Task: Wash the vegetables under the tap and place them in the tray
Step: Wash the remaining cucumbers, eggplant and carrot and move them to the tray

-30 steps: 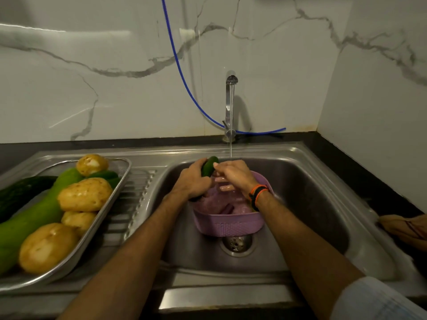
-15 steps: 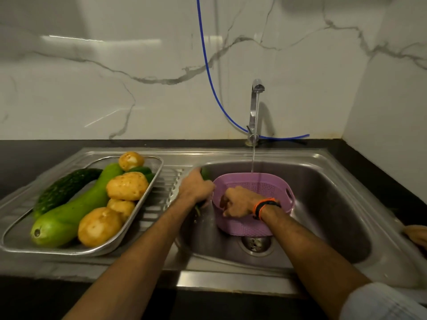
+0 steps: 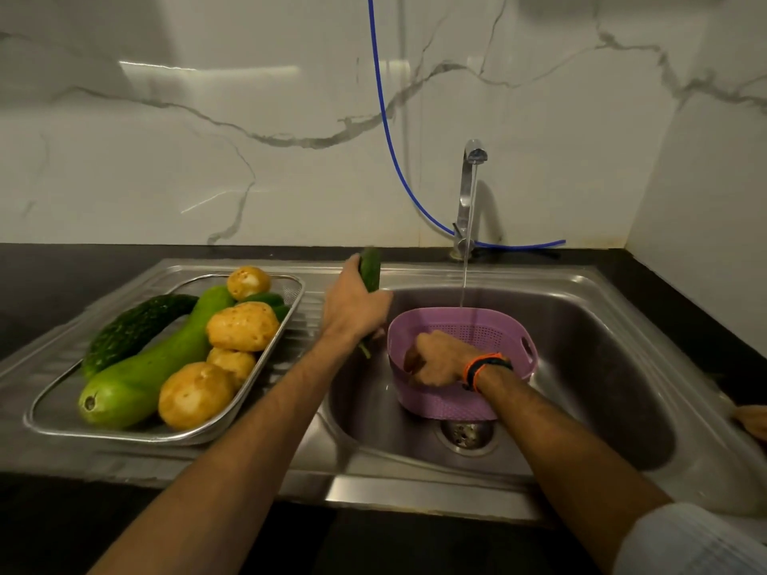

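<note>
My left hand (image 3: 352, 307) grips a dark green cucumber (image 3: 370, 268) upright over the sink's left rim, between the tray and the basket. My right hand (image 3: 440, 363) reaches into the purple perforated basket (image 3: 504, 329) in the sink, fingers curled around a brownish item I cannot identify. The tap (image 3: 469, 188) runs a thin stream into the basket's far side. On the drainboard at the left, the steel tray (image 3: 54, 421) holds several potatoes (image 3: 243, 325), a pale green bottle gourd (image 3: 141, 375), a bitter gourd (image 3: 133, 327) and small cucumbers (image 3: 269, 300).
The steel sink basin (image 3: 602, 367) has an open drain (image 3: 465, 435) just in front of the basket. A blue hose (image 3: 384, 118) hangs down the marble wall behind the tap. Black counter runs along the back; something tan lies at the far right edge (image 3: 751, 419).
My left hand carried the cucumber away from the water stream, leftward and up to the sink's left rim. My right hand dropped into the purple basket.
</note>
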